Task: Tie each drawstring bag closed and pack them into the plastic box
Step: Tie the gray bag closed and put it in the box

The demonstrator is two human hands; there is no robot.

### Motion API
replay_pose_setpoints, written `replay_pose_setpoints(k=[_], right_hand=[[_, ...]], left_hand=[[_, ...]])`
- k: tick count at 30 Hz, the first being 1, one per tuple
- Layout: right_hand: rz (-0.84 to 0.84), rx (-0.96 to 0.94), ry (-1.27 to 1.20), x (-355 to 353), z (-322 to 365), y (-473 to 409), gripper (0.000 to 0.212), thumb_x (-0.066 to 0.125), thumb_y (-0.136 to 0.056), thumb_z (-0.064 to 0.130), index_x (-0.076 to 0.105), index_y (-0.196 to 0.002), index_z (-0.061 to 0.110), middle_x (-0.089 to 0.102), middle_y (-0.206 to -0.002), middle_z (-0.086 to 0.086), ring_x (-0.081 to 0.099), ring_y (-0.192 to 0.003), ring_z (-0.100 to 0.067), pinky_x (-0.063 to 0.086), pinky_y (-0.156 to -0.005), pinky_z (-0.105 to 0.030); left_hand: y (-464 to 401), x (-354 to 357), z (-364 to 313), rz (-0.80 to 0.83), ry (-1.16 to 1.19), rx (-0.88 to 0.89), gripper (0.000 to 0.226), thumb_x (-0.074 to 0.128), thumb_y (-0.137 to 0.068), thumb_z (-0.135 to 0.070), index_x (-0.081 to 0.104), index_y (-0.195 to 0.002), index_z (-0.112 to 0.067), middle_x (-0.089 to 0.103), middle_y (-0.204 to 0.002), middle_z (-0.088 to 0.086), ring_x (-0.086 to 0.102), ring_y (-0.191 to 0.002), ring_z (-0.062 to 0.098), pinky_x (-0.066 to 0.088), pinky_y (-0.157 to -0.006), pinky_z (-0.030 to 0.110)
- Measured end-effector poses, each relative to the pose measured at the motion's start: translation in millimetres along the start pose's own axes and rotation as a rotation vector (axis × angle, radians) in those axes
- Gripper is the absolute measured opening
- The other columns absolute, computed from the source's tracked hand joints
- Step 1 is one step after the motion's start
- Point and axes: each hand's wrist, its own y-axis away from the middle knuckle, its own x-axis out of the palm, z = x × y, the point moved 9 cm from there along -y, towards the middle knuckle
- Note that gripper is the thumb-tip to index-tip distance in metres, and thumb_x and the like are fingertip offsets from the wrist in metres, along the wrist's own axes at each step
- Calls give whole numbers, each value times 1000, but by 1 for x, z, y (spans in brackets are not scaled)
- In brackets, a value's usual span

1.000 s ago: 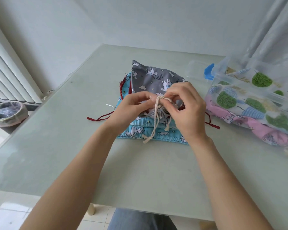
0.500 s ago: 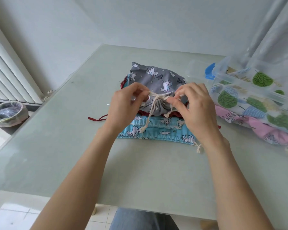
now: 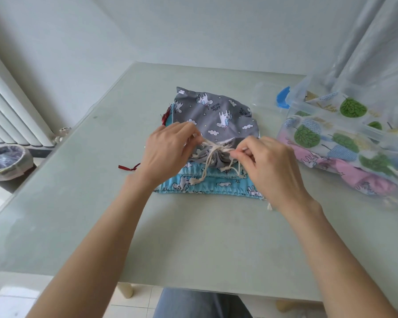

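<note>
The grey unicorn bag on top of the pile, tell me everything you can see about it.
The grey bag looks like soft cotton, printed with white unicorns, clouds and stars. It lies flat on a blue bag, its mouth gathered toward the person. A cream cord cinches the mouth; the left hand and right hand pinch the cord.

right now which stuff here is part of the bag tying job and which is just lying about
Part of the job:
- grey bag, cord pinched by left hand and right hand
- blue bags underneath
- plastic box holding packed bags

Lying about:
- bin on the floor
- radiator
</note>
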Motion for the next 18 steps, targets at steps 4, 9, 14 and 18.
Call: replay_pose_setpoints(k=[4, 9, 14, 18], right_hand=[[100, -50, 30, -4, -3, 10, 16, 64, -84, 20, 59, -75, 8, 60, -60, -3, 55, -59, -24, 47, -47, -36], [174, -68, 5, -7, -1, 12, 11, 65, -81, 15, 60, -74, 8, 58, -61, -1, 54, -59, -23, 42, -52, -28], [297, -102, -8, 1, -5, 27, 12, 54, -85, 18, 57, -75, 11, 58, -68, 4, 53, -68, -19, 46, -54, -36], [393, 84, -137, 6, -31, 34, 13, 63, -87, 28, 61, -92, 17, 61, -85, 10, 52, -83, -11, 51, -71, -41]], left_hand=[[0, 2, -5, 108, -45, 165, 26, 44, -95, -29, 60, -84, -12, 63, -77, -2, 58, -68, 22, 39, -61, 26], [2, 5, -12, 146, 28, 271, 24, 43, -96, -27, 58, -85, -13, 58, -75, -3, 48, -70, 17, 33, -63, 21], [15, 14, -22, 169, 15, 362, 22, 42, -97, -28, 55, -84, -16, 56, -75, -4, 47, -70, 16, 37, -62, 26], [27, 27, -18, 301, 141, 219, 38, 28, -99, -45, 56, -94, -19, 59, -84, -7, 52, -78, 16, 39, -71, 29]])
